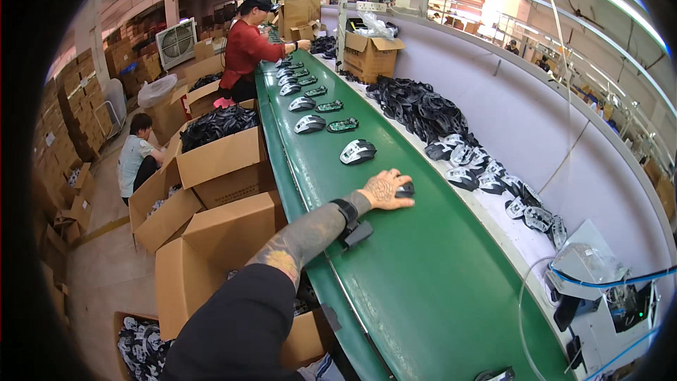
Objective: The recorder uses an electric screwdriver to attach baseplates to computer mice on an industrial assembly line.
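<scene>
Green and glossy, running from the near edge deep into the workshop: a long conveyor belt [416,261]. Along the belt's left side, open brown cartons [220,164], some heaped with dark parts. Left of the belt's far stretch, a co-worker [247,49] in red, reaching over it. On the pale ledge [496,216] at the belt's right, a heap of black parts [416,106]. Over the belt's middle, a left hand [381,190], bare, with a black wristband [345,212] behind it. No right hand in view. Farther up the belt, a silver-and-black mouse shell [358,152]; beyond, more shells paired with small green circuit boards [343,125].

Under the left hand, over the belt's middle: a small dark piece [405,190], mostly covered, perhaps a mouse part. Likely light, stiff and smooth, plastic by the look, so a little slippery; probably sturdy, though any thin clips could snap. Best taken lightly by opposite sides.

Fingers [395,172] curled and slightly parted, thumb toward the belt's near end, seemingly pinching the dark piece. Cannot tell how firmly, nor whether touching the belt.
</scene>
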Motion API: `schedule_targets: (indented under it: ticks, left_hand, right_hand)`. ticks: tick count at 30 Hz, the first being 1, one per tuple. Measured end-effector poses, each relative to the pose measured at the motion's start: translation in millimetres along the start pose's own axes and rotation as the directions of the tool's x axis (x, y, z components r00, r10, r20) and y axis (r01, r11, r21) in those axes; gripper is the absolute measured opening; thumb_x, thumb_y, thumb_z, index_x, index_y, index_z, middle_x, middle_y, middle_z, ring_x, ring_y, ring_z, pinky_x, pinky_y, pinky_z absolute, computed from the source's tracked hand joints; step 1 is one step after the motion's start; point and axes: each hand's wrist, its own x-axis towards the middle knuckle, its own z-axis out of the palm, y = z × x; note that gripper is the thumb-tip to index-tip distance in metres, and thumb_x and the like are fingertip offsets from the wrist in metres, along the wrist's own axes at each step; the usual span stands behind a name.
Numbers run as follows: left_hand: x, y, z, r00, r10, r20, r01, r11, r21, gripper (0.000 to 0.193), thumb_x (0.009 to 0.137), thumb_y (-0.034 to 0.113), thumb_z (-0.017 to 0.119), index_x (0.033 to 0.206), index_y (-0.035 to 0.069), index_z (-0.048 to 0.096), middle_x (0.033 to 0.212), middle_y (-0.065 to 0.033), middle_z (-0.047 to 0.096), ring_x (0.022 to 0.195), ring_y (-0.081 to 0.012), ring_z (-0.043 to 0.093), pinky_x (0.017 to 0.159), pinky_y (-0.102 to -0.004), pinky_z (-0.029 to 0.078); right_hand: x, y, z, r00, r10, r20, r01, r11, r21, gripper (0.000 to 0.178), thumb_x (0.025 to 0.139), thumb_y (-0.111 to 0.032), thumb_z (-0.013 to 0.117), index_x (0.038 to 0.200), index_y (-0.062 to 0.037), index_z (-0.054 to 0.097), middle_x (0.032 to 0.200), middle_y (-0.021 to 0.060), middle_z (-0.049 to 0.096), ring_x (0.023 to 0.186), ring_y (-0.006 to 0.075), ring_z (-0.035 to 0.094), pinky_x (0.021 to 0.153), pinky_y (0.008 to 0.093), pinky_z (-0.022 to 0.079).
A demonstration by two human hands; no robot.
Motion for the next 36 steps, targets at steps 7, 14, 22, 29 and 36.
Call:
schedule_targets:
  ticks: [7, 14, 22, 29, 36]
  left_hand:
    - [-63.7, 166.8, 4.4, 0.927, 0.355, 0.124, -0.347, 0.934, -0.081, 0.059, 0.068, 0.040, 0.066, 0.118, 0.016, 0.048, 0.101, -0.0194, 0.054, 0.087, -0.0346, 0.055, 0.073, -0.0432, 0.048]
    - [-137.1, 344.3, 15.6, 0.909, 0.327, 0.258, -0.286, 0.940, -0.183, 0.061, 0.069, 0.031, 0.064, 0.123, 0.010, 0.045, 0.108, -0.0207, 0.044, 0.098, -0.0338, 0.048, 0.073, -0.0451, 0.044]
    - [-145.3, 361.7, 3.9, 0.855, 0.346, 0.385, -0.130, 0.863, -0.487, 0.059, 0.069, 0.033, 0.064, 0.120, 0.011, 0.047, 0.095, -0.0229, 0.050, 0.086, -0.0374, 0.056, 0.076, -0.0429, 0.048]
    - [-123.0, 333.9, 0.4, 0.544, 0.578, 0.608, 0.833, -0.456, -0.313, 0.047, 0.089, 0.037, 0.044, 0.127, 0.011, 0.042, 0.115, -0.0145, 0.054, 0.088, -0.0251, 0.062, 0.078, -0.0414, 0.052]
    - [-139.2, 363.4, 5.2, 0.495, 0.669, 0.554, 0.867, -0.428, -0.256, 0.057, 0.082, 0.024, 0.048, 0.136, 0.013, 0.031, 0.118, -0.0158, 0.049, 0.095, -0.0331, 0.058, 0.079, -0.0471, 0.052]
  right_hand:
    - [0.0, -4.4, 5.3, 1.000, 0.021, 0.011, -0.022, 0.998, 0.051, 0.036, 0.087, -0.026, 0.059, 0.108, 0.0012, 0.047, 0.087, 0.0078, 0.052, 0.073, 0.0157, 0.049, 0.059, 0.0235, 0.041]
    - [2.0, -7.5, -9.2, 0.992, 0.046, -0.119, -0.048, 0.999, -0.012, 0.038, 0.086, -0.029, 0.061, 0.104, 0.0033, 0.050, 0.082, 0.0085, 0.054, 0.060, 0.0142, 0.047, 0.054, 0.0225, 0.041]
    - [1.7, -13.8, -20.6, 0.997, 0.008, -0.081, -0.012, 0.999, -0.045, 0.041, 0.087, -0.039, 0.057, 0.097, -0.0004, 0.050, 0.077, 0.0054, 0.052, 0.055, 0.0109, 0.045, 0.046, 0.0192, 0.036]
    - [6.9, 15.8, -52.9, 0.998, 0.059, -0.032, -0.053, 0.984, 0.172, 0.049, 0.092, -0.046, 0.043, 0.116, -0.0041, 0.039, 0.091, 0.0095, 0.051, 0.055, 0.0099, 0.044, 0.054, 0.0227, 0.037]
    - [12.1, 15.6, -47.9, 0.993, -0.052, -0.108, 0.064, 0.991, 0.118, 0.058, 0.086, -0.055, 0.050, 0.108, -0.0023, 0.041, 0.094, 0.0096, 0.047, 0.058, 0.0100, 0.046, 0.061, 0.0246, 0.039]
